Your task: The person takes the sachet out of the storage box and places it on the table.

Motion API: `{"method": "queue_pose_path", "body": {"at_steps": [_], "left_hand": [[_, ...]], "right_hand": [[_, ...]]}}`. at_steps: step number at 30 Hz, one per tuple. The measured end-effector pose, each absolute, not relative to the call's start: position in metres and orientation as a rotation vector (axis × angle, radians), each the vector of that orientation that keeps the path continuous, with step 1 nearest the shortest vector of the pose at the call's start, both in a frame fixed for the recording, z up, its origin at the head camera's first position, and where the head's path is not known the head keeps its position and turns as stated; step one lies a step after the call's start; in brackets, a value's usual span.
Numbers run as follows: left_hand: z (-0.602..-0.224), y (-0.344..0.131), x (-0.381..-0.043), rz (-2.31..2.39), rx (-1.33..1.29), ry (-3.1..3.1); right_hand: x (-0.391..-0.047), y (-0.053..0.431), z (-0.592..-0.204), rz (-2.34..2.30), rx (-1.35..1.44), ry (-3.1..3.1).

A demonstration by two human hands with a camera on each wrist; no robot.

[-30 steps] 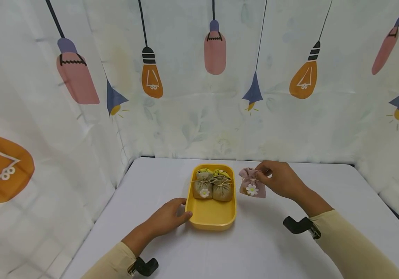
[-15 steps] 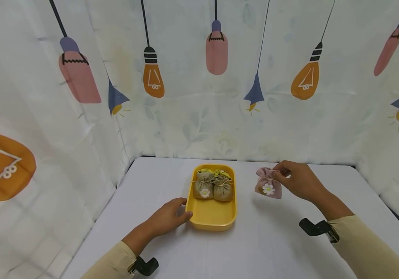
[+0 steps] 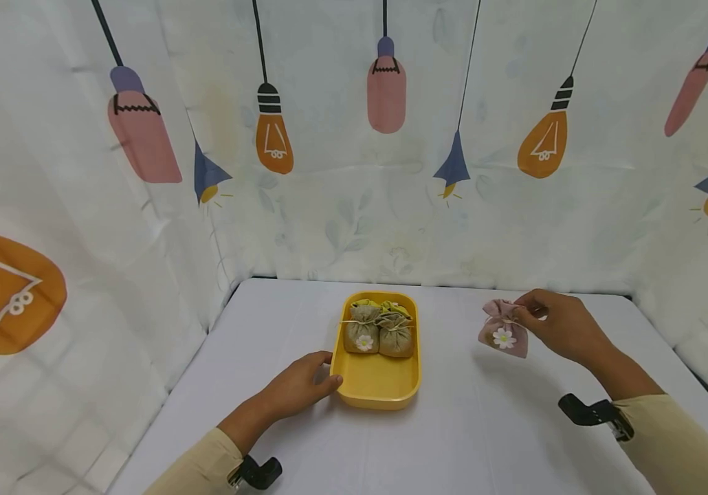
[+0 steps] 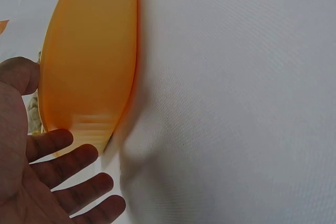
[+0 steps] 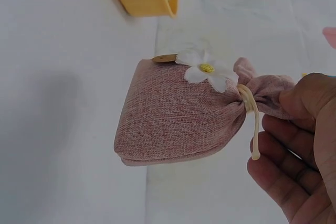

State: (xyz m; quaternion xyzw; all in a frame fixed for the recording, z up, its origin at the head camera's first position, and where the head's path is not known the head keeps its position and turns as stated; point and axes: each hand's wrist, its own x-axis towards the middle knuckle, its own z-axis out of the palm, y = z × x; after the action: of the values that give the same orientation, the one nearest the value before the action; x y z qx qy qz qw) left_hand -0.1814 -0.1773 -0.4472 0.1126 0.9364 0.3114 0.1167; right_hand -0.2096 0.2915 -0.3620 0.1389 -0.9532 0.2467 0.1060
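A yellow tray (image 3: 381, 389) sits mid-table and holds two olive drawstring pouches (image 3: 379, 331) at its far end. My left hand (image 3: 297, 388) rests beside the tray's near left corner, fingers relaxed and touching its wall (image 4: 86, 72). My right hand (image 3: 561, 323) pinches the gathered neck of a pink pouch (image 3: 504, 337) with a white daisy on it and holds it above the table, right of the tray. In the right wrist view the pink pouch (image 5: 178, 116) hangs sideways from my fingers (image 5: 294, 129).
The white table (image 3: 453, 440) is walled by a curtain printed with light bulbs (image 3: 385, 103) at the back and both sides. A black wrist mount (image 3: 585, 411) sits on my right sleeve, another (image 3: 258, 473) on my left.
My right hand has carried the pink pouch to the right, away from the tray. The left hand and the tray have stayed put.
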Motion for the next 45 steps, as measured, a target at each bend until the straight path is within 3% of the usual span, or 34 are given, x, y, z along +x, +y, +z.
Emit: {"method": "queue_pose_path", "body": {"at_steps": [29,45], "left_hand": [[-0.445,-0.177,-0.182,0.907,0.285,2.744],[-0.447,-0.178,-0.183,0.939,0.281,2.72]], "right_hand": [[-0.204,0.338,-0.373,0.705,0.279,-2.862],[-0.211,0.332,-0.378,0.778,0.241,-2.907]]}}
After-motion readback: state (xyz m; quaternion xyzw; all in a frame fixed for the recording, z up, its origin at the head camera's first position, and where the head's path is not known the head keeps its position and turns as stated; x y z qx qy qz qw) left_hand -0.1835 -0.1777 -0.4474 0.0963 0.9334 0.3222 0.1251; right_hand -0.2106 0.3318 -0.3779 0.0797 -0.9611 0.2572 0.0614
